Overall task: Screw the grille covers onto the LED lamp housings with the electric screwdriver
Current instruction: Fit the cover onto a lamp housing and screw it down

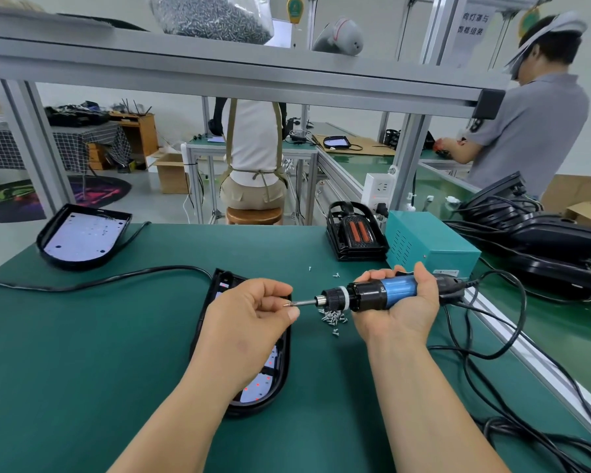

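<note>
My right hand (pixel 400 312) grips the blue and black electric screwdriver (pixel 372 293), held level with its bit pointing left. My left hand (pixel 249 322) pinches a small screw (pixel 287 305) at the bit's tip. Under my left hand lies a black LED lamp housing (pixel 267 387) with a white LED board, mostly hidden by the hand. A small heap of loose screws (pixel 333 317) lies on the green mat just below the screwdriver. A second lamp housing (pixel 82 237) rests at the far left.
A stack of black grille covers (pixel 355 233) stands beside a teal power box (pixel 427 244). More black housings (pixel 543 240) pile up at right. Black cables (pixel 492 353) loop along the right edge. Two other people work behind the bench frame.
</note>
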Demonstrator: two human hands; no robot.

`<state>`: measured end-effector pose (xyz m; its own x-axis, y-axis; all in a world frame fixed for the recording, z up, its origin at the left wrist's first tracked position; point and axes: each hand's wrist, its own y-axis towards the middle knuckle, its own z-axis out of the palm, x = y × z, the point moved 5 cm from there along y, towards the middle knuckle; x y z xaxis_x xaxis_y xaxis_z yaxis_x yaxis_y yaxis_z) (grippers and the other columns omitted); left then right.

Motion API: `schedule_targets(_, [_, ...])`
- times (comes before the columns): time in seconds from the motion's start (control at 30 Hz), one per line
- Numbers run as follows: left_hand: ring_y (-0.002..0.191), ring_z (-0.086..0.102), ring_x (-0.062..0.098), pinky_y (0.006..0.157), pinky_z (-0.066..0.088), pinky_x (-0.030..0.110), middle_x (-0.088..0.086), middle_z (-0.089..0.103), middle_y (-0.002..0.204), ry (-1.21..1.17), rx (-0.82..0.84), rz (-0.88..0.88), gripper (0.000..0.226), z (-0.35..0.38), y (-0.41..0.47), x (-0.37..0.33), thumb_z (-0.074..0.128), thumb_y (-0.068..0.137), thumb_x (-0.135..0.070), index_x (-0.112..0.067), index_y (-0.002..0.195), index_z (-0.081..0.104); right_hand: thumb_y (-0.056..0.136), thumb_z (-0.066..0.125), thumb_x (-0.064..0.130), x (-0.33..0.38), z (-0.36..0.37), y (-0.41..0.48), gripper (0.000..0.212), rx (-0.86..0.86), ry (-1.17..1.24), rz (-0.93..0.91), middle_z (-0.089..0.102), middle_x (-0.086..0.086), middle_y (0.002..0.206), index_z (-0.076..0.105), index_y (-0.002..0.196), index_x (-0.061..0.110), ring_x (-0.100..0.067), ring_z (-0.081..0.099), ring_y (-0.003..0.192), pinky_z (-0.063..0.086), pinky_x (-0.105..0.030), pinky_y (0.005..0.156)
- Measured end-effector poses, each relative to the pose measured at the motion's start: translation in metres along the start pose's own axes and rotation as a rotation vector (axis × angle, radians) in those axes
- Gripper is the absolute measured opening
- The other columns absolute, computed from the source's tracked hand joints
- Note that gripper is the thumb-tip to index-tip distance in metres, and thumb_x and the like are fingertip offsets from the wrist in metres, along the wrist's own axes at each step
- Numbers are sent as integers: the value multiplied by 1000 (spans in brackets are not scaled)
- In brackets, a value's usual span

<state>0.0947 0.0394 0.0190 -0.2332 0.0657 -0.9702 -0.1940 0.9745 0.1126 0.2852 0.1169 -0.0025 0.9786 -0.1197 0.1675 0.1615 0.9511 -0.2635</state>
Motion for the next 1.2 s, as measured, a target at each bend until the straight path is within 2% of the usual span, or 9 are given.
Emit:
schedule_targets(0.13, [79, 69, -3, 70, 49, 8, -10, 70, 95, 117, 51, 34, 54, -12, 5, -3, 85, 75, -14, -39, 115, 59, 83, 68, 31, 2, 2, 0, 21, 30, -22, -17, 54, 0, 55, 54, 80, 16, -17, 52, 43, 52, -26, 55])
schedule_targets(0.3, [95, 63, 10, 77, 40, 22, -6, 66, 98, 221, -280, -78, 47, -82, 24, 11, 74, 85, -42, -28, 127, 58, 82, 67, 32, -1, 8, -2, 22, 93, -149, -22, 53, 0, 57, 52, 84, 16, -17, 52, 45, 51, -26, 57])
schedule_targets(0.37, [111, 58, 21, 91, 40, 32, -5, 63, 116, 271, -160, -280, 73, -85, 24, 32, 74, 79, -57, -23, 138, 49, 83, 66, 31, -4, 11, -4, 20, 138, -238, -8, 51, -1, 58, 52, 81, 17, -17, 51, 46, 50, -26, 55])
schedule_targets(0.43, [120, 58, 25, 105, 42, 41, 3, 62, 131, 209, 13, -426, 104, -71, 18, 43, 79, 59, -69, -21, 143, 43, 85, 64, 29, -9, 15, -8, 18, 187, -336, 6, 50, -1, 57, 53, 78, 17, -17, 50, 45, 49, -25, 54])
schedule_targets(0.5, [109, 68, 27, 103, 49, 49, 6, 71, 118, 100, 88, -461, 107, -61, 14, 43, 85, 45, -55, -21, 138, 43, 86, 62, 29, -15, 18, -13, 18, 234, -401, 26, 50, -2, 57, 53, 76, 17, -17, 49, 45, 49, -25, 53])
schedule_targets(0.6, [90, 75, 25, 93, 56, 48, 2, 79, 96, 39, 152, -452, 90, -52, 13, 42, 85, 46, -26, -19, 127, 47, 87, 61, 28, -22, 22, -19, 17, 289, -452, 37, 50, -3, 57, 53, 76, 18, -17, 49, 44, 49, -25, 51])
schedule_targets(0.77, [95, 74, 31, 96, 55, 51, 10, 77, 104, -22, 191, -435, 82, -49, 14, 43, 88, 60, -1, -10, 133, 51, 69, 67, 29, -26, 27, -27, 21, 337, -489, 4, 50, -2, 55, 52, 79, 18, -17, 48, 45, 48, -23, 54])
schedule_targets(1.0, [95, 74, 31, 94, 55, 46, 12, 76, 105, -23, 197, -410, 73, -50, 16, 46, 85, 68, 2, -6, 133, 52, 60, 70, 30, -27, 27, -31, 25, 320, -518, -15, 49, -3, 56, 53, 73, 17, -17, 46, 47, 46, -23, 54])
schedule_targets(1.2, [97, 73, 33, 97, 54, 49, 13, 75, 107, -20, 195, -401, 68, -49, 19, 47, 81, 74, 2, -5, 134, 51, 69, 68, 28, -26, 27, -31, 21, 309, -527, -15, 49, -2, 56, 52, 75, 17, -18, 46, 47, 46, -23, 55])
